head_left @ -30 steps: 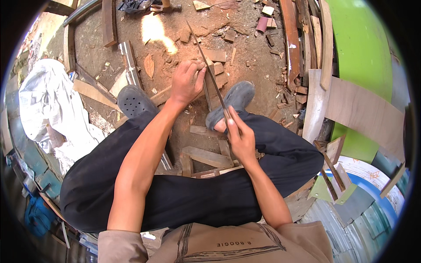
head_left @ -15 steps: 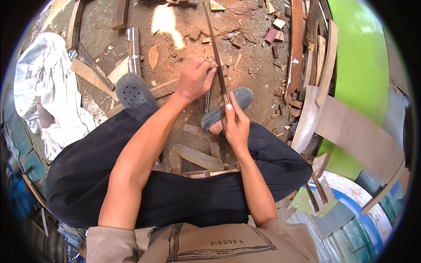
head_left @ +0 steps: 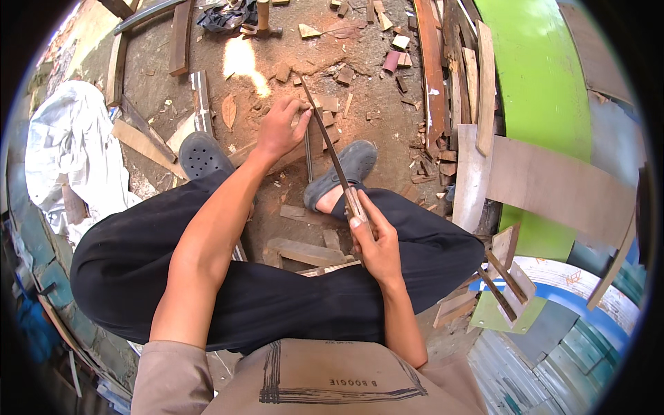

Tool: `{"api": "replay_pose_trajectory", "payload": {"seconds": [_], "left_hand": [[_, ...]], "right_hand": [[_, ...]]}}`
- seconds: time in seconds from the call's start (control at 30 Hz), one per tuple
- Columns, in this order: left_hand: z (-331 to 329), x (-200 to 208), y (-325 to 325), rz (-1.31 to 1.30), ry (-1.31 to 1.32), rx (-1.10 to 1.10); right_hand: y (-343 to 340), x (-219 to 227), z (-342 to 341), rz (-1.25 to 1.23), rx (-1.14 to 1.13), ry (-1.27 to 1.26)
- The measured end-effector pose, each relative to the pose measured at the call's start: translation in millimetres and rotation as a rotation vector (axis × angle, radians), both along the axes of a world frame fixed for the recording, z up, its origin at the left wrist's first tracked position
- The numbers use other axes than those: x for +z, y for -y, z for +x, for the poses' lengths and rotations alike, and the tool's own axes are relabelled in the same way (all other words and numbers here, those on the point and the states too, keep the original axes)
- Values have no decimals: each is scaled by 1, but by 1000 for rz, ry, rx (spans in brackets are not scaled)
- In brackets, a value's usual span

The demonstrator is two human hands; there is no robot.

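My right hand [head_left: 375, 242] is wrapped around the wooden handle of a handsaw [head_left: 329, 146], its long dark blade seen nearly edge-on and slanting away to the far left. Close against the blade's left side, my left hand [head_left: 282, 128] has its fingers pinched together; whatever they hold is hidden. Under and beyond that hand, reddish sawdust covers the ground. Between my feet in grey clogs [head_left: 349, 166], a wooden plank [head_left: 287, 162] lies on the ground, partly covered by my left arm. A thin metal bar [head_left: 308, 160] stands out below the blade.
A hammer [head_left: 262, 26] lies beyond my hands, beside a black bundle [head_left: 228, 16]. Small wood offcuts [head_left: 344, 75] litter the far ground. Long boards [head_left: 433, 76] line the right, near a green panel [head_left: 539, 83]. White cloth [head_left: 72, 152] is heaped at the left.
My right hand has drawn the handsaw back toward me, and the blade now slants more to the left. My left hand remains pinched beside it. The whole view has shifted slightly.
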State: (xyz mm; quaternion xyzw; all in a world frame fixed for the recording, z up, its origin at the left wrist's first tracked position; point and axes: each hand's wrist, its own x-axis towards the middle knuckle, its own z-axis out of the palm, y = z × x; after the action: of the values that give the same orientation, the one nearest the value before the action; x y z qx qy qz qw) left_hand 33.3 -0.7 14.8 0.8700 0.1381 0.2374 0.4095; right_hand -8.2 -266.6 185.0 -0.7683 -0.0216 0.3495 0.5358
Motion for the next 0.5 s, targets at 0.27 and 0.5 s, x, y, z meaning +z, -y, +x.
{"api": "replay_pose_trajectory", "payload": {"seconds": [0.27,0.5], "left_hand": [[-4,-6,12,-129,-109,66],[-5,-5,12,-434,-312,70]], "right_hand": [[48,84,-38,43,-33,181],[64,80,-37,123,-65,271]]}}
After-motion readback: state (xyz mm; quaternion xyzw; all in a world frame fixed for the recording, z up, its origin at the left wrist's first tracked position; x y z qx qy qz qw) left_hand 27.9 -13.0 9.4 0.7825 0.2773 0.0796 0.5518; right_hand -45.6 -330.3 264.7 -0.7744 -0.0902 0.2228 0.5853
